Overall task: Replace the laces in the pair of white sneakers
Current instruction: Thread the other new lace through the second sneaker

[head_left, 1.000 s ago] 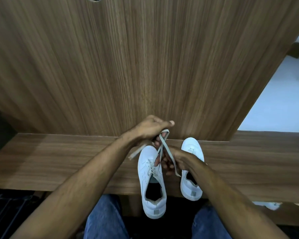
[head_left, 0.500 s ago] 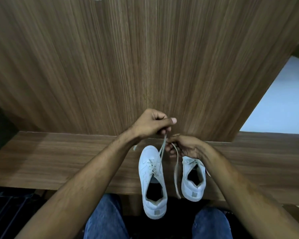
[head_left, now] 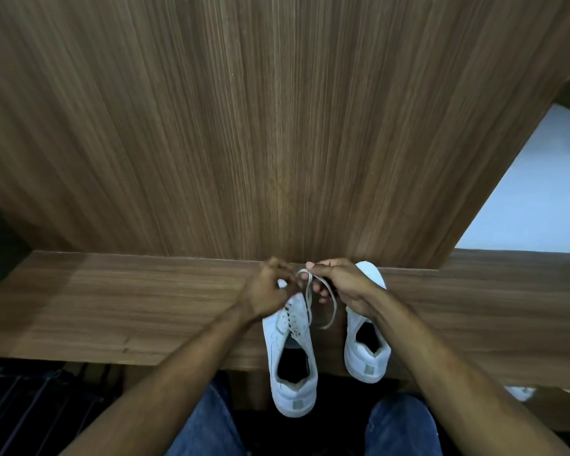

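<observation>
**Both hands are working a lace above the left white sneaker**

The left hand (head_left: 270, 292) is hovering over the toe of the nearer white leather low-top sneaker (head_left: 292, 360), its fingers curling tightly inward; it seems to be pinching the flat off-white shoelace (head_left: 310, 297), though blur is hiding the exact contact. The right hand (head_left: 341, 284) is sitting over the forefoot of the second white leather sneaker (head_left: 367, 350), thumb and forefinger pinching the lace where it is looping between the two hands. One loose end is trailing down into the gap between the shoes. Both forearms are reaching forward from the lap, over knees in blue denim jeans (head_left: 208, 429).

The two sneakers are standing side by side, toes pointing away, on a narrow brown wood-grain laminate ledge (head_left: 112, 311). The nearer shoe's heel is overhanging the ledge's front edge. Directly behind the toes a tall wood-grain laminate panel (head_left: 244, 126) is rising, closing off room ahead. The ledge is stretching wide to the left and right of the shoes.

The sneakers are smooth, with grey heel tabs and dark open collars.
</observation>
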A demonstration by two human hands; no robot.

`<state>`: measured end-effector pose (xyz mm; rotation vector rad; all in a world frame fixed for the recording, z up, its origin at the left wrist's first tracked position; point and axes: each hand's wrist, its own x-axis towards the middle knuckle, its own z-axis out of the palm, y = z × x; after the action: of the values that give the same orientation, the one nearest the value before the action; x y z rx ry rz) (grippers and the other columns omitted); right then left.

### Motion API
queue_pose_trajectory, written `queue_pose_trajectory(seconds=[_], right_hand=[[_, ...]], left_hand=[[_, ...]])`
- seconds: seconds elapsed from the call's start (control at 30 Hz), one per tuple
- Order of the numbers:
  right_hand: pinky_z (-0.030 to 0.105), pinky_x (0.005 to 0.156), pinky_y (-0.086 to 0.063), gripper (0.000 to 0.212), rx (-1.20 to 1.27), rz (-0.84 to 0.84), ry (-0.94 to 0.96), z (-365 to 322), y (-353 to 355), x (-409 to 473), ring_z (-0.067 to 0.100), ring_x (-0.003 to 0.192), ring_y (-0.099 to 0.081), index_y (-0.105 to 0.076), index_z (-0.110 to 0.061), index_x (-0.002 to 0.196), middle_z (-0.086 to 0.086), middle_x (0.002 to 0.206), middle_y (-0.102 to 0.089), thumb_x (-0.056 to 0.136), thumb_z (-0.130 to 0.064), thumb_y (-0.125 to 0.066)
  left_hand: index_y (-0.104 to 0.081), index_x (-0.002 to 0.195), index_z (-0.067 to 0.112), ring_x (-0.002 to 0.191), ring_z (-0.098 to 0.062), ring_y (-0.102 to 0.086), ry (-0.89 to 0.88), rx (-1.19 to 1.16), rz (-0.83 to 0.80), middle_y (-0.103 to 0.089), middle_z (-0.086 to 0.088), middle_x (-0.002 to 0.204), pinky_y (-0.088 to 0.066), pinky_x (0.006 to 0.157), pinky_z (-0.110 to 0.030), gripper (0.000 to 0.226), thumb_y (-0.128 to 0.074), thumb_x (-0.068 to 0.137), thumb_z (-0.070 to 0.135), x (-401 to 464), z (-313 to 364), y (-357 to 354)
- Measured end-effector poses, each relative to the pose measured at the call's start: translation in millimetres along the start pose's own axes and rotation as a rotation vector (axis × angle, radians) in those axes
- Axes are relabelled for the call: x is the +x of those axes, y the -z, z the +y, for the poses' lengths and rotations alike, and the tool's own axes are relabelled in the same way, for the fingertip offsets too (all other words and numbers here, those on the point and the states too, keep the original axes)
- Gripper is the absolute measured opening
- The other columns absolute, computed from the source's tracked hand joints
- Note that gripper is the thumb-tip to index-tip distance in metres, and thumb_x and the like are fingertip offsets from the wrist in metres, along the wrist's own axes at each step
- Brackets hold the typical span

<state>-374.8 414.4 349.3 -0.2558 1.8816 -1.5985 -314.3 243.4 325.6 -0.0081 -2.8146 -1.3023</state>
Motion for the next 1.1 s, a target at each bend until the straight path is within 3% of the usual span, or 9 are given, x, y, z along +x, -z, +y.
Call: queue_pose_trajectory(seconds=[0.13,0.27,0.43,0.5,0.6,0.77,0.83,0.9,1.1], right_hand=[[0.022,0.048,-0.037,0.027,-0.067,0.013,-0.144,0,-5,1,0.008,0.043,-0.034,-0.069,-0.011,0.083,-0.001,0.053,-0.045,0.096,-0.028,-0.052],[0.021,0.045,-0.030,0.032,-0.126,-0.016,-0.222,-4,-3,0,0.007,0.037,-0.023,-0.060,-0.015,0.069,-0.004,0.046,-0.033,0.095,-0.028,-0.047],[0.021,0.042,-0.024,0.032,-0.112,-0.032,-0.269,-4,2,-1,0.006,0.034,-0.018,-0.055,-0.015,0.064,-0.006,0.041,-0.028,0.092,-0.027,-0.045],[0.021,0.044,-0.022,0.035,-0.127,-0.087,-0.283,-4,0,-3,0.006,0.036,-0.017,-0.056,-0.016,0.062,-0.006,0.041,-0.027,0.092,-0.028,-0.045],[0.020,0.044,-0.021,0.040,-0.174,-0.170,-0.240,-5,-2,-4,0.007,0.038,-0.017,-0.058,-0.016,0.063,-0.006,0.043,-0.027,0.096,-0.036,-0.048],[0.016,0.034,-0.022,0.011,-0.092,0.019,-0.041,-4,12,1,0.002,0.036,-0.030,-0.067,-0.012,0.087,-0.005,0.046,-0.040,0.090,-0.022,-0.066],[0.015,0.038,-0.036,0.009,-0.220,0.185,0.050,1,22,5,0.002,0.043,-0.047,-0.068,-0.015,0.081,-0.009,0.047,-0.053,0.089,-0.018,-0.068],[0.026,0.063,-0.055,0.015,-0.516,0.347,0.098,7,34,9,0.012,0.069,-0.066,-0.069,-0.025,0.072,-0.011,0.066,-0.069,0.087,-0.021,-0.068],[0.035,0.084,-0.045,0.027,-1.409,0.471,-0.017,19,42,-6,0.030,0.108,-0.060,-0.061,-0.017,0.114,0.008,0.117,-0.064,0.091,-0.026,-0.050]], left_hand=[[-0.068,0.105,0.022,0.135,-0.015,-0.037,0.002,-0.199,0.011,-0.043,-0.002,0.137,-0.032,0.112,-0.033,0.016,-0.063,0.091,0.015,-6,-10,-29],[-0.068,0.096,0.021,0.136,-0.007,-0.033,0.012,-0.335,-0.025,-0.043,-0.003,0.139,-0.026,0.098,0.000,0.012,-0.066,0.089,0.012,2,-4,-25],[-0.067,0.110,0.036,0.126,-0.001,-0.045,-0.045,-0.306,0.098,-0.051,0.002,0.130,-0.036,0.109,-0.025,0.026,-0.065,0.089,0.021,4,-20,-17],[-0.065,0.115,0.033,0.120,0.008,-0.044,-0.050,-0.275,0.025,-0.053,0.005,0.128,-0.037,0.106,-0.020,0.027,-0.064,0.091,0.021,1,-23,-19],[-0.069,0.086,0.041,0.100,-0.002,-0.052,-0.062,-0.267,-0.095,-0.059,-0.003,0.104,-0.038,0.090,-0.019,0.029,-0.062,0.092,0.013,-2,-17,-18],[-0.068,0.072,0.017,0.084,-0.003,-0.057,0.081,-0.314,-0.079,-0.060,-0.003,0.089,-0.044,0.086,-0.020,0.030,-0.052,0.094,0.005,10,3,25],[-0.064,0.062,0.018,0.068,0.001,-0.057,0.187,-0.347,0.008,-0.063,0.004,0.071,-0.042,0.072,-0.020,0.036,-0.050,0.093,0.007,18,7,50],[-0.059,0.054,0.018,0.056,-0.007,-0.056,0.308,-0.435,0.094,-0.057,0.003,0.057,-0.041,0.058,-0.021,0.039,-0.052,0.091,0.008,22,4,73],[-0.051,0.065,0.015,0.031,-0.013,-0.050,0.573,-0.481,0.273,-0.043,0.000,0.045,-0.043,0.045,-0.021,0.028,-0.057,0.092,0.018,22,-41,113]])
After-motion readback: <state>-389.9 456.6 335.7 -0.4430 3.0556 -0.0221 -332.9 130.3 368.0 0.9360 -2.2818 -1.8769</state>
